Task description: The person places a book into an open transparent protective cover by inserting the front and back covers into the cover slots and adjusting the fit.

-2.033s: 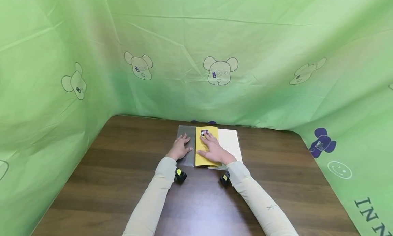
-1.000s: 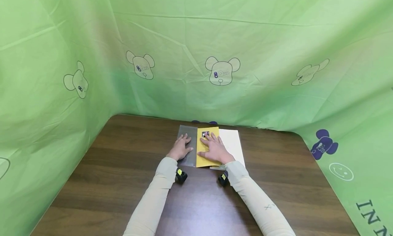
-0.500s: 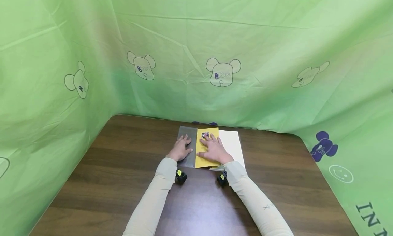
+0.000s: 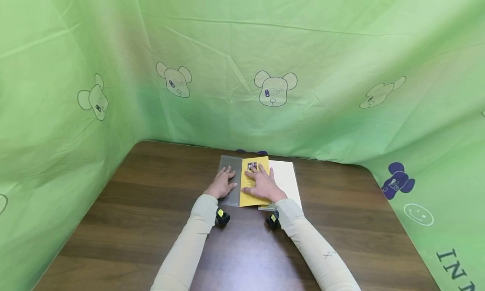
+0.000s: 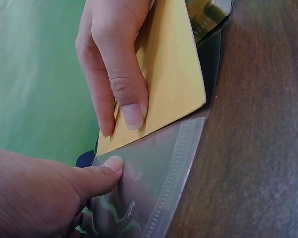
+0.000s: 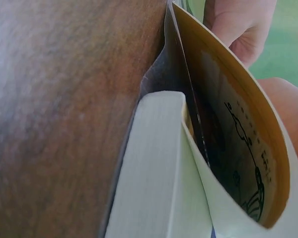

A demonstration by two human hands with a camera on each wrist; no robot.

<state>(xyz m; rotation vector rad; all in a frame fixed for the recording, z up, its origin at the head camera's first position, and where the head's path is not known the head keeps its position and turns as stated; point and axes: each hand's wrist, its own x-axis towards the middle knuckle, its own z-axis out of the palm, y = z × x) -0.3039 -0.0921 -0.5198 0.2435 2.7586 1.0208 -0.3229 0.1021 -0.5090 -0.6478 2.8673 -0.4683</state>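
A thick book (image 6: 151, 163) lies open in a clear plastic book cover (image 4: 231, 161) near the table's far edge. Its yellow cover flap (image 4: 251, 200) is folded out to the left, with white pages (image 4: 284, 174) on the right. My left hand (image 4: 221, 184) rests on the clear plastic, thumb beside the yellow flap. My right hand (image 4: 263, 185) presses on the yellow flap with spread fingers, little finger over the white page. In the right wrist view the yellow flap (image 6: 280, 183) bows up from the page block.
The brown wooden table (image 4: 132, 223) extends to both sides and in front of the book. A green cloth backdrop (image 4: 227, 122) printed with bear heads hangs behind the table and along its sides. Black wrist cameras (image 4: 221, 218) sit under both cuffs.
Both hands stay in nearly the same place. The right wrist has shifted slightly to the left, and the right little finger now stands apart over the white page.
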